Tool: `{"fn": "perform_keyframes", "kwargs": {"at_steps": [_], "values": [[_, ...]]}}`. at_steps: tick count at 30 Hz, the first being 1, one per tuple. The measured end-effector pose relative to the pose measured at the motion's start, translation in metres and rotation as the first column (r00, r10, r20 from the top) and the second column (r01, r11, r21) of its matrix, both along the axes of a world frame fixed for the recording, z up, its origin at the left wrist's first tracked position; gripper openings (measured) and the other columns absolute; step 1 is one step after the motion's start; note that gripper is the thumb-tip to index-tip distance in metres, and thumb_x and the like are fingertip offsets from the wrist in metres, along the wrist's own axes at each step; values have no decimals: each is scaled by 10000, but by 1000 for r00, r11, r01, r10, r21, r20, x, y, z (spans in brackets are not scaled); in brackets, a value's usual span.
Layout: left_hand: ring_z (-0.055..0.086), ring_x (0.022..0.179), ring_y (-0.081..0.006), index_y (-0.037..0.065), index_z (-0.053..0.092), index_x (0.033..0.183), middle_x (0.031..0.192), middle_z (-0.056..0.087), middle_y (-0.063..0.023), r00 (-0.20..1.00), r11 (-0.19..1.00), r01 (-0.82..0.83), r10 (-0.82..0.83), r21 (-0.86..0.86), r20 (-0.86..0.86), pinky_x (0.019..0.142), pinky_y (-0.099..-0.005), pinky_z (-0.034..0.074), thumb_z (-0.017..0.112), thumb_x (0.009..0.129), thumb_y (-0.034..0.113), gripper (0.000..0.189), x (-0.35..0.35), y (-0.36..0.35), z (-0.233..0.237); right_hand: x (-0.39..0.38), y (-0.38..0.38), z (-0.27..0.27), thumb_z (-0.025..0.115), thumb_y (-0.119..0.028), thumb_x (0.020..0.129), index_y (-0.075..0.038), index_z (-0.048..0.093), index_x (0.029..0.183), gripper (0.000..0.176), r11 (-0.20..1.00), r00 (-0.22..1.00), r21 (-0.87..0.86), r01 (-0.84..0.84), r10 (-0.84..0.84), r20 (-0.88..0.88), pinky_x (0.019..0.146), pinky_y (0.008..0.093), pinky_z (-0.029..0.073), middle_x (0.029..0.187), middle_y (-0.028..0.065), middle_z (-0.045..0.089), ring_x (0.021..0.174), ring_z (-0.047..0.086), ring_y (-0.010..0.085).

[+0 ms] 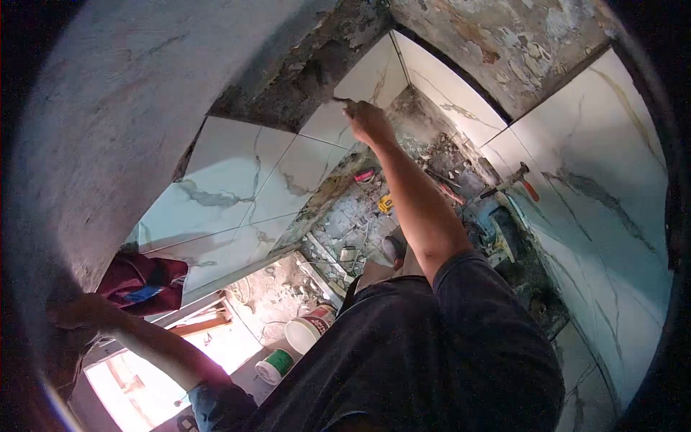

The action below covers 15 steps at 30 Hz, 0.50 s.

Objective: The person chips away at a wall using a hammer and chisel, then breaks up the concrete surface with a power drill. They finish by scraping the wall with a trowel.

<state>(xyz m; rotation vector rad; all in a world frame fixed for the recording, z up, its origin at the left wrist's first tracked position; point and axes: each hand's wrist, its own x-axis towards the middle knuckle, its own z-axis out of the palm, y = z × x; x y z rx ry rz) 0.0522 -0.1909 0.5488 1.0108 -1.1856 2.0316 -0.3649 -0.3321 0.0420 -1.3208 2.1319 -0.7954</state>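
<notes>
High on the tiled wall, my right hand is closed around a small thing with a thin dark end, too indistinct to name. That end touches or nearly touches the top edge of a white marble-patterned tile, where bare rough wall begins. Over at the far left, my left hand lies against the grey wall edge in shadow, its fingers seemingly stretched out and holding nothing visible. Beside it hangs a maroon cloth with a blue patch.
A hammer with an orange-ended handle hangs or rests against the right-hand tiles. Rubble and a yellow tape measure lie on the floor below. A white bucket and a green-and-white tub stand near the bright opening.
</notes>
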Motion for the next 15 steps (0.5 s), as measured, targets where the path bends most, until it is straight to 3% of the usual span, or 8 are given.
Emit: {"fn": "perform_keyframes", "kwargs": {"at_steps": [2,4,8,10,12,14,15], "values": [[190,1239,-450,-16,180,1302,1364,152,-272,1000,1000,-7,7,-11,-4,985,-576,215,463,861,402,671,1,-1,1,-9,11,-15,426,-260,914,-90,576,1052,265,1000,999,-11,20,-21,-33,752,428,506,993,169,571,897,592,342],[187,1239,-452,-19,178,1302,1364,150,-274,1000,999,-21,21,-32,-19,986,-577,213,462,860,406,676,3,-2,0,-11,48,-1,447,-144,889,-107,563,1099,243,993,990,-121,17,-33,-140,718,421,510,996,158,575,860,594,330],[181,1241,-455,-26,175,1303,1365,145,-279,998,997,-48,46,-63,-43,987,-578,208,462,859,412,687,4,-1,-2,-7,69,41,455,-136,879,-124,568,1099,248,998,942,-55,-38,18,-335,710,415,515,1020,157,567,871,596,327],[177,1242,-457,-29,173,1303,1365,143,-281,997,996,-52,48,-77,-55,988,-579,206,462,858,416,692,2,-2,-3,-4,58,52,459,-143,877,-155,561,1114,258,997,977,-50,-54,43,-208,709,415,513,1047,148,561,868,598,328],[174,1242,-458,-32,171,1303,1365,141,-283,997,995,-62,58,-81,-55,988,-580,203,461,857,419,697,2,1,-2,-9,47,47,458,-192,886,-167,559,1099,237,996,973,-70,-49,31,-229,721,431,505,1053,134,554,867,595,342],[171,1243,-460,-35,169,1303,1365,139,-285,997,994,-65,59,-92,-57,989,-581,201,461,857,422,703,2,0,1,-16,43,40,451,-204,889,-153,562,1072,220,998,994,10,61,-59,-90,725,450,494,1030,131,551,873,584,353],[170,1243,-461,-36,168,1303,1366,138,-286,996,993,-66,60,-98,-61,989,-581,199,461,856,424,706,3,-3,1,-15,48,28,461,-167,863,-139,563,1058,222,980,982,-79,184,-187,-27,725,453,489,1007,126,556,886,580,345]]}}
